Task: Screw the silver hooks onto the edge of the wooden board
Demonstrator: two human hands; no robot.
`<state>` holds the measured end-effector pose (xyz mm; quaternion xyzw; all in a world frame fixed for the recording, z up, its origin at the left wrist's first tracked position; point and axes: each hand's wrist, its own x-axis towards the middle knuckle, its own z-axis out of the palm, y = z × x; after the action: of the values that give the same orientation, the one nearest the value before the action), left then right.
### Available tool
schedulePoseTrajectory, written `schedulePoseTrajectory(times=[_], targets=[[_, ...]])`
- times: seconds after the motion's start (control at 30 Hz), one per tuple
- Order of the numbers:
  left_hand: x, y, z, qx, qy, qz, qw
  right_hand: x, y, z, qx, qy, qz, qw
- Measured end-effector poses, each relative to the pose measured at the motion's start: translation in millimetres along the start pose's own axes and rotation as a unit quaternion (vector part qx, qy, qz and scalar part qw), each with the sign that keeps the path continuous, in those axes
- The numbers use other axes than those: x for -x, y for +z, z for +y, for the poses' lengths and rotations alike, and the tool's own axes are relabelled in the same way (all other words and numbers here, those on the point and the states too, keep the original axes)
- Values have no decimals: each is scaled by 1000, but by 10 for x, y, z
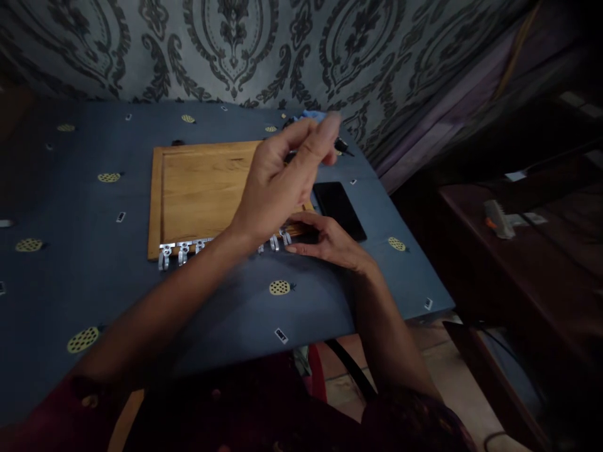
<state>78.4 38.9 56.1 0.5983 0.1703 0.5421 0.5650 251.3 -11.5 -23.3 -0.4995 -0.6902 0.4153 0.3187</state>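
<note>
A wooden board (198,188) lies on a blue table (94,276), with a metal rail of hooks (181,250) along its near edge. My left hand (282,179) is raised over the board's right side, fingers pinched on a thin dark tool (343,147) whose tip pokes out to the right. My right hand (325,242) rests low at the board's near right corner, fingers curled against the end of the hook rail. What the right fingers grip is hidden.
A black phone (340,207) lies just right of the board. A blue cloth (311,116) sits at the table's far edge by the patterned wall. A dark wooden bench (518,251) with small items stands to the right.
</note>
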Motion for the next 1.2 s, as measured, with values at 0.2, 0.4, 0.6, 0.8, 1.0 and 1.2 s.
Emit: schedulePoseTrajectory(times=[0.2,0.4,0.6,0.8,1.0,1.2], targets=[[339,47,247,36,18,-8,999,91,41,-187,-7,-96,90,991],[566,258,382,-129,9,-91,987,419,238,-540,2,-92,184,979],[853,241,278,-300,149,-86,938,675,273,-498,-26,-74,213,974],[1266,-12,73,-421,193,-166,870,699,207,-390,-38,-49,275,959],[1597,-44,-147,-473,164,-346,794,548,223,-476,-52,-72,299,950],[1509,-137,-191,-493,163,-326,790,325,232,-471,-71,-91,324,939]])
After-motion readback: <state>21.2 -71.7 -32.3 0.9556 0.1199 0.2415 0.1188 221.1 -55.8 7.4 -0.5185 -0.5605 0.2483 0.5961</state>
